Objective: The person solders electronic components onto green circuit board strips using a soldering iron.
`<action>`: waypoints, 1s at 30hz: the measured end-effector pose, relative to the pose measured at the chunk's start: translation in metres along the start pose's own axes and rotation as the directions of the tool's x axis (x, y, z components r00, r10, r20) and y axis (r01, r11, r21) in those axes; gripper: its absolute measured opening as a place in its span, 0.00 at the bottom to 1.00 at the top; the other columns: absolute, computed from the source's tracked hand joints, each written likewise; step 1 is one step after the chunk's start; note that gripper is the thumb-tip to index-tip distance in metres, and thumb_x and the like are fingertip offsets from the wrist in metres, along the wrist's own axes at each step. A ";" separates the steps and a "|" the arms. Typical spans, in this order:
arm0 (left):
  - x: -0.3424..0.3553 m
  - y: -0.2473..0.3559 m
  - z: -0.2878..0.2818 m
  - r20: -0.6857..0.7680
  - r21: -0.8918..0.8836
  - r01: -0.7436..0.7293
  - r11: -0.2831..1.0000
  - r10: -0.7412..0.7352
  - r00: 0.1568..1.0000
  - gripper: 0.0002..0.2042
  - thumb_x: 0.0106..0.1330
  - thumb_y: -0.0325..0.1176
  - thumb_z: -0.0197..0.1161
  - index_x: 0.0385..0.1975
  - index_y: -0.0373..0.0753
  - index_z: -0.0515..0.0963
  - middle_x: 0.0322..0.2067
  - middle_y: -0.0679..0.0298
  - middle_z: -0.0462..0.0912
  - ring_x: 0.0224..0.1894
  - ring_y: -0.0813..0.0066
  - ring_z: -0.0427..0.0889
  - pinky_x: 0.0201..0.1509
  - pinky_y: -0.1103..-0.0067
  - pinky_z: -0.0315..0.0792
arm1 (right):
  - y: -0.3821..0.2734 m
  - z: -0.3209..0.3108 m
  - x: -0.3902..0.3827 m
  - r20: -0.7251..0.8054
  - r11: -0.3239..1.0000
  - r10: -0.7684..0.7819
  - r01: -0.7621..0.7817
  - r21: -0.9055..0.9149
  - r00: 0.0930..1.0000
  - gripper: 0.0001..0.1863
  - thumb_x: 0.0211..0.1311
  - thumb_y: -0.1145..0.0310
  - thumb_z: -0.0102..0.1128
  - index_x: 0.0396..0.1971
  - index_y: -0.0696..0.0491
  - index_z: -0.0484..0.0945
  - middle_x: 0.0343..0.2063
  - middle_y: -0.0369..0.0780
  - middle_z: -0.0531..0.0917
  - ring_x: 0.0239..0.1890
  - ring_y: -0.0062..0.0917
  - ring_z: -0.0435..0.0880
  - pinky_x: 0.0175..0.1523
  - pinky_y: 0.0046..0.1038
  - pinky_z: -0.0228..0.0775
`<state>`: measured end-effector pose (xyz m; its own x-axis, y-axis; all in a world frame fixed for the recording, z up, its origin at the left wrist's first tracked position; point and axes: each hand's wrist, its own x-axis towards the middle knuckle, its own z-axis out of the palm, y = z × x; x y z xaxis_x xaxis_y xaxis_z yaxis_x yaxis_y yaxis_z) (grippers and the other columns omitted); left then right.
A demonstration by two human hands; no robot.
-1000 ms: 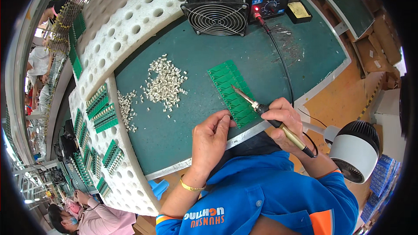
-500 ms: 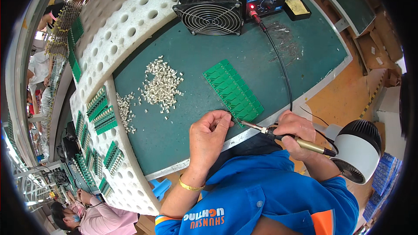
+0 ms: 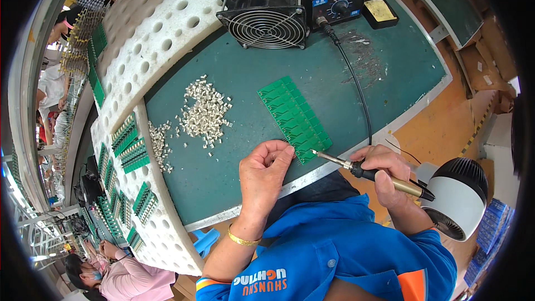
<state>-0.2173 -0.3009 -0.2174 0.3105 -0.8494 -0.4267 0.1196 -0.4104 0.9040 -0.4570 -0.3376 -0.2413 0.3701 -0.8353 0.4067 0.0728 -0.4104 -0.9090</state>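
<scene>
The right hand [image 3: 385,168] grips the soldering iron [image 3: 363,172], tip shifted from mid-length to the near end of the circuit-board panel [image 3: 294,118] on the bench [image 3: 223,178]; the left hand [image 3: 264,171], fingers pinched narrow, is at its edge, contents unclear

Both hands [image 3: 262,171] [image 3: 389,168] curled, slightly apart

Green bench [image 3: 243,92] beneath circuit board [image 3: 294,120], white connectors [image 3: 204,110], fan [image 3: 264,29]
</scene>
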 end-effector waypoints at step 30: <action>-0.004 -0.010 -0.002 -0.088 -0.017 -0.073 0.997 0.071 0.994 0.05 0.68 0.27 0.66 0.37 0.33 0.83 0.28 0.72 0.84 0.26 0.94 0.69 0.28 0.91 0.64 | 0.001 0.012 0.009 0.064 0.993 -0.121 0.120 0.019 0.991 0.08 0.59 0.71 0.61 0.34 0.60 0.81 0.19 0.40 0.78 0.19 0.30 0.74 0.37 0.37 0.74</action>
<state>-0.2181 -0.2930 -0.2251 0.4003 -0.8439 -0.3572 0.1127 -0.3415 0.9331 -0.4425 -0.3413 -0.2398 0.4170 -0.7546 0.5067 0.1337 -0.5005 -0.8554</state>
